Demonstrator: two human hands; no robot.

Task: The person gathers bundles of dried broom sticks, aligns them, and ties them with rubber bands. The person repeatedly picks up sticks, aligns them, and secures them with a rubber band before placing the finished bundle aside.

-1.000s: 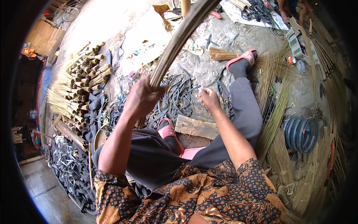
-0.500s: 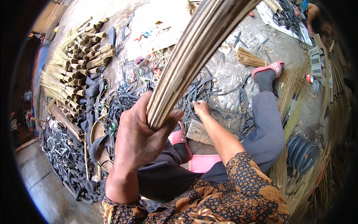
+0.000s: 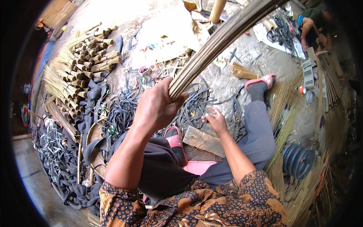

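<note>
The left hand is wrapped tightly around one end of a long bundle of stalks, which slants up and away to the right, over the floor and past the upper edge of the view. Gripping low like this leaves most of the length free, and the closed fist probably serves to press the many thin stalks into one stiff shaft. The right hand is apart from the bundle, its fingers loosely spread; nothing shows in it, though something very small could be hidden. A wooden board lies on the ground between the feet, perhaps because both arms can reach it there. Dark flat strips sprawl in a tangle just beyond, close enough to pick from without rising. On the left, short bundles are stacked with their cut ends facing mostly inward, which seems to keep the wispy ends out of the way. Loose stalks lie beside the right leg, roughly lengthwise, likely so they stay straight and untangled, with a blue ribbed container near them.
</note>
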